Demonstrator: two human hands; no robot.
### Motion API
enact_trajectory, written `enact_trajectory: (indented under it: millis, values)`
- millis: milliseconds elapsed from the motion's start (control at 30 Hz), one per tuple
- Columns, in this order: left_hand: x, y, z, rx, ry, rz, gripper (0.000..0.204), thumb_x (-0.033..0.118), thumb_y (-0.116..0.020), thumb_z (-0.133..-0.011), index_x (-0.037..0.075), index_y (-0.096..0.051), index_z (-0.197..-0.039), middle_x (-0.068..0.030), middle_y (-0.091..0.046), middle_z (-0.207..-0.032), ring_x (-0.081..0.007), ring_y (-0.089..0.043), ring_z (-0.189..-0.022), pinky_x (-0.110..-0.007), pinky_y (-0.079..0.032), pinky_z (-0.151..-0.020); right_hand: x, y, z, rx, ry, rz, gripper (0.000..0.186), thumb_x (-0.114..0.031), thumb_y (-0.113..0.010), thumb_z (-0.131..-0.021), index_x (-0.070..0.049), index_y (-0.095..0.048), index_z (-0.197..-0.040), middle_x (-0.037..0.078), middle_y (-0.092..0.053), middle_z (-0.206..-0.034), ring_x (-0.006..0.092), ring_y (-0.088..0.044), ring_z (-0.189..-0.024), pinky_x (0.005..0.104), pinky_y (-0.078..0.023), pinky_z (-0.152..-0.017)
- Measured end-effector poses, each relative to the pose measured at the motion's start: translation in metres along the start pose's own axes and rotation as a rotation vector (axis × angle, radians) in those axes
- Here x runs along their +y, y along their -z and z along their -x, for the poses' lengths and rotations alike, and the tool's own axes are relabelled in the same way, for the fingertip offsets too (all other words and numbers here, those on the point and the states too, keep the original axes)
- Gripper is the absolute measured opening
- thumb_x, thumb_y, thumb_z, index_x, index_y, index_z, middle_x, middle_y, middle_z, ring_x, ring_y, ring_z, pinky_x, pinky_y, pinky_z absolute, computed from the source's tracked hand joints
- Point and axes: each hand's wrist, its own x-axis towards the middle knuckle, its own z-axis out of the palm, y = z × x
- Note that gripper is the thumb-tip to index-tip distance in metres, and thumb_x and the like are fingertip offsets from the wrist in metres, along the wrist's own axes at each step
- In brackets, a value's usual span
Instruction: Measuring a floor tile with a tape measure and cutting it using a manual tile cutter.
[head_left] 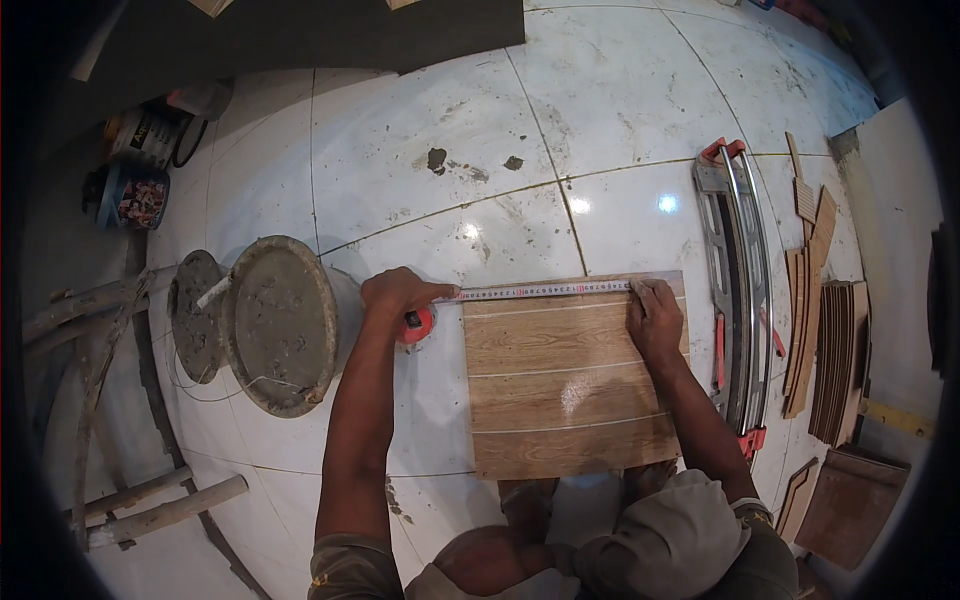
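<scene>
Lying on the white floor [430,432], the wood-patterned tile [565,400] is directly in front of the person. Near its far edge a tape blade [545,291] runs left to right. The left hand [397,291] bends over the red tape case [416,326], a finger reaching along the blade; I can't tell whether it grips the case. Well apart, the right hand [655,314] has its fingers closed on the blade's right end. As I judge it, a slip by either hand would skew the blade and spoil the reading, and a nudge might turn the tile. On the right, a long tile cutter [748,300] hems in that forearm; left, a mortar bucket [343,305] crowds the other, and a wide elbow could knock it. Dark crumbs [436,160] lie far off.
</scene>
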Motion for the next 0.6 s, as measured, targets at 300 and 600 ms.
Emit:
enact_trajectory:
  millis: [300,600]
  values:
    - [-0.001,-0.004,-0.001,0.034,0.001,0.017,0.095,0.090,-0.069,-0.058,0.002,-0.079,-0.093,-0.0148,-0.077,-0.099,-0.0266,-0.074,-0.094,-0.036,-0.053,-0.083,0.000,0.001,-0.003,0.044,0.039,-0.019,0.023,-0.002,-0.072,-0.082,-0.005,-0.073,-0.105,0.010,-0.066,-0.097,0.0294,-0.067,-0.087,0.0397,-0.058,-0.069]
    - [-0.001,-0.004,-0.003,0.019,0.005,0.010,0.097,0.090,-0.069,-0.057,0.002,-0.079,-0.096,-0.0153,-0.077,-0.101,-0.0270,-0.074,-0.094,-0.036,-0.053,-0.084,-0.010,0.010,-0.009,-0.067,-0.042,0.030,0.024,-0.001,-0.071,-0.082,-0.006,-0.073,-0.105,0.011,-0.063,-0.091,0.0304,-0.066,-0.082,0.0417,-0.057,-0.064]
